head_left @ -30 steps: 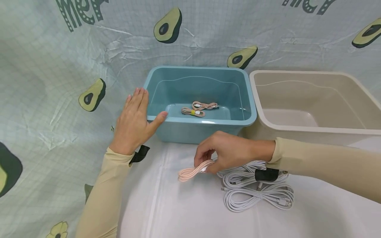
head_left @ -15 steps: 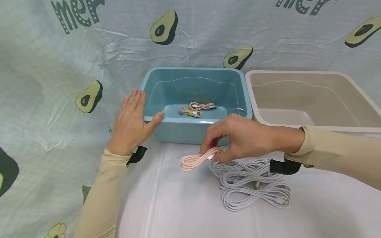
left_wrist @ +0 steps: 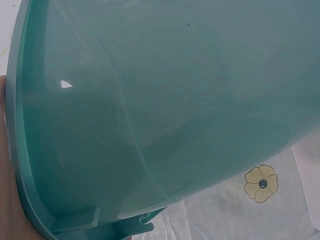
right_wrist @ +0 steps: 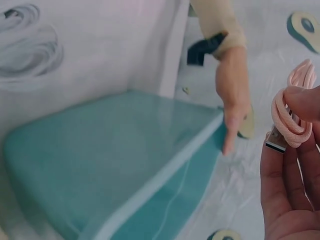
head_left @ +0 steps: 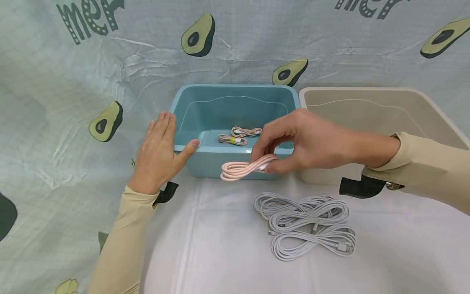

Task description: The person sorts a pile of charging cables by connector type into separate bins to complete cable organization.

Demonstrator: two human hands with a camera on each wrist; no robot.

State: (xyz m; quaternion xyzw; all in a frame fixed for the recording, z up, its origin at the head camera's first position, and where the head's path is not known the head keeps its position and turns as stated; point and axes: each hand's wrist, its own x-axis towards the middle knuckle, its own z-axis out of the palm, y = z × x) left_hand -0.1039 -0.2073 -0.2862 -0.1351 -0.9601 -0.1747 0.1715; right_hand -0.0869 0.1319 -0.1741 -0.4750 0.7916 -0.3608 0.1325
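Note:
My right hand (head_left: 293, 141) pinches a coiled pink USB cable (head_left: 238, 169) between thumb and fingers, in front of the blue bin's near wall. In the right wrist view the pink USB cable (right_wrist: 295, 110) shows its metal USB plug sticking out below the thumb. At the left end of the blue bin (head_left: 220, 150), my left hand (head_left: 158, 151) rests on the rim with straight fingers and the thumb at the front corner. Two more coiled pink cables (head_left: 246, 132) lie on the bin floor, one with a yellow tie (head_left: 232, 140).
Several coiled white cables (head_left: 312, 224) lie in a pile on the white tabletop (head_left: 220, 253), in front of the bins. Right of the blue bin stands a beige bin (head_left: 352, 89), partly behind my right forearm. An avocado-print sheet (head_left: 147, 49) hangs behind.
My right hand has lifted the pink USB cable up from beside the white cables and forward to the blue bin's front wall. The left hand has stayed on the rim.

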